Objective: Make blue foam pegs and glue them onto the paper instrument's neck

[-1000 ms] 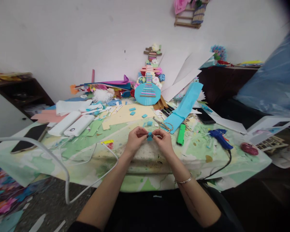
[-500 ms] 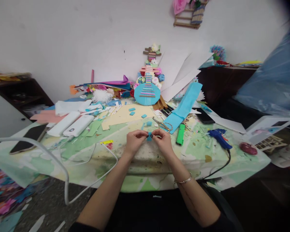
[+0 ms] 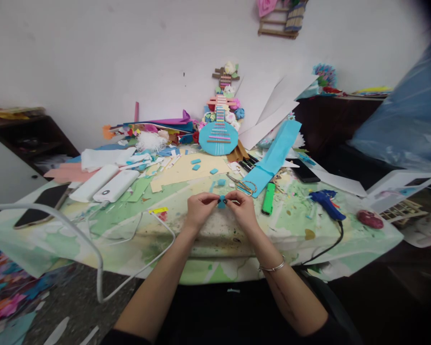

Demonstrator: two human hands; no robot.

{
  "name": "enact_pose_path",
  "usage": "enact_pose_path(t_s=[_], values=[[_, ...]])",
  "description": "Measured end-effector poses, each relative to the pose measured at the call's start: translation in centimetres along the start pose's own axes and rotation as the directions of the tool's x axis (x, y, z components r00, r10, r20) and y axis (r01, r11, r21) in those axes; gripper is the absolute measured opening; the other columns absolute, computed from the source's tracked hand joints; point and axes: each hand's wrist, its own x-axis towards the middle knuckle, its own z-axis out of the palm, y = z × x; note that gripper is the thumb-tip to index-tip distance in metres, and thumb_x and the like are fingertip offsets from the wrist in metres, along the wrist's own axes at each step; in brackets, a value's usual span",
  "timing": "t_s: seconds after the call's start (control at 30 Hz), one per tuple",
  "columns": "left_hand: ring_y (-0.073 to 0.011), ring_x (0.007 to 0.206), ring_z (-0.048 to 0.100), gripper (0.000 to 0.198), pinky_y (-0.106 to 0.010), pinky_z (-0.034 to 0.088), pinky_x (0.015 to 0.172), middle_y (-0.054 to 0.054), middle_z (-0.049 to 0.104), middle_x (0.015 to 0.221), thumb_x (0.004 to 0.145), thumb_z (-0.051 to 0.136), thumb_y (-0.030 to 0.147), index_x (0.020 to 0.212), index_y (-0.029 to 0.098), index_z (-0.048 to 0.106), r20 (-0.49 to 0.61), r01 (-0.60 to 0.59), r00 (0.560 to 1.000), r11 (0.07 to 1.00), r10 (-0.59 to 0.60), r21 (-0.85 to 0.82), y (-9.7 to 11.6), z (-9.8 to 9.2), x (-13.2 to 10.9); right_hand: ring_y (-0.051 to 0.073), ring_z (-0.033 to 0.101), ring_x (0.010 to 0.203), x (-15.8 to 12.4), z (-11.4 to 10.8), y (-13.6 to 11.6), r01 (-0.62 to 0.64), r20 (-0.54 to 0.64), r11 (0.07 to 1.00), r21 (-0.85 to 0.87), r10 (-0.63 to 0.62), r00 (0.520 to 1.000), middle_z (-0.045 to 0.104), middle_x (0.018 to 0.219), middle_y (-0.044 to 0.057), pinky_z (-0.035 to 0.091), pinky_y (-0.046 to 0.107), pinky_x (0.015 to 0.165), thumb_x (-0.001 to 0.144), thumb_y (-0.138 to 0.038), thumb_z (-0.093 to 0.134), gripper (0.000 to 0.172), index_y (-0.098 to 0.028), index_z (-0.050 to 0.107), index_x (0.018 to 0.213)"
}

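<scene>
Between my two hands, over the front of the table, is a small blue paper piece (image 3: 221, 203). My left hand (image 3: 202, 207) pinches its left side and my right hand (image 3: 240, 206) its right side. Just beyond my fingers lies another small blue piece (image 3: 221, 182). Several similar blue pieces (image 3: 196, 167) rest on a cream sheet (image 3: 175, 173). Gold-handled scissors (image 3: 244, 186) lie close to my right hand, touching a long strip of blue crepe paper (image 3: 271, 160). A green utility knife (image 3: 268, 199) is to the right of them.
At the back stands a blue round-bodied paper instrument (image 3: 219, 140) with flowers. To the right are a blue glue gun (image 3: 326, 204), a dark phone (image 3: 304, 171) and a red stone-like object (image 3: 369, 219). On the left lie white power banks (image 3: 117, 186), another phone (image 3: 43, 205) and a curved white tube (image 3: 99, 273).
My hands stay in nearly the same place, and the blue paper piece between the fingertips looks slightly more bunched. The view has shifted very slightly.
</scene>
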Motion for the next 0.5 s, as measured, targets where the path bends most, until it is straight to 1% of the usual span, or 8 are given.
enact_pose_path(t_s=[0.1,0.23,0.3,0.5], values=[[-0.0169,0.065,0.067,0.009,-0.029,0.054,0.068,-0.006,0.072,0.070,0.062,0.071,0.020,0.070,0.014,0.071,-0.001,0.005,1.000,1.000,-0.005,-0.015,0.15,0.05,-0.07,0.017,0.062,0.069,0.00,0.01,-0.02,-0.001,0.000,1.000,0.002,0.001,1.000,0.065,0.071,0.002,0.053,0.029,0.064,0.064,-0.025,0.065,0.008,-0.019,0.062,0.069],[-0.0168,0.067,0.067,0.006,-0.028,0.055,0.069,-0.005,0.072,0.071,0.062,0.070,0.018,0.064,0.014,0.067,0.006,-0.018,1.000,0.999,0.018,-0.029,0.23,0.05,-0.09,0.016,0.062,0.069,0.01,0.00,-0.03,0.004,0.000,1.000,0.002,-0.004,1.000,0.065,0.070,0.002,0.053,0.028,0.064,0.064,-0.024,0.065,0.008,-0.019,0.062,0.069],[-0.0173,0.068,0.067,0.002,-0.028,0.055,0.069,-0.005,0.072,0.071,0.062,0.069,0.017,0.063,0.015,0.068,0.009,-0.026,1.000,1.000,0.027,-0.014,0.18,0.04,-0.10,0.016,0.062,0.068,0.02,-0.01,-0.01,0.007,-0.004,1.000,-0.001,-0.007,1.000,0.065,0.070,0.002,0.053,0.028,0.064,0.064,-0.025,0.065,0.008,-0.019,0.063,0.069],[-0.0185,0.066,0.068,0.009,-0.029,0.055,0.067,-0.006,0.073,0.071,0.065,0.069,0.019,0.071,0.016,0.074,-0.016,-0.041,0.999,0.997,0.042,0.068,-0.17,0.02,-0.14,0.016,0.062,0.068,0.06,-0.06,0.11,0.010,-0.002,1.000,-0.004,-0.010,1.000,0.066,0.071,0.002,0.053,0.029,0.064,0.064,-0.025,0.065,0.008,-0.019,0.063,0.069]])
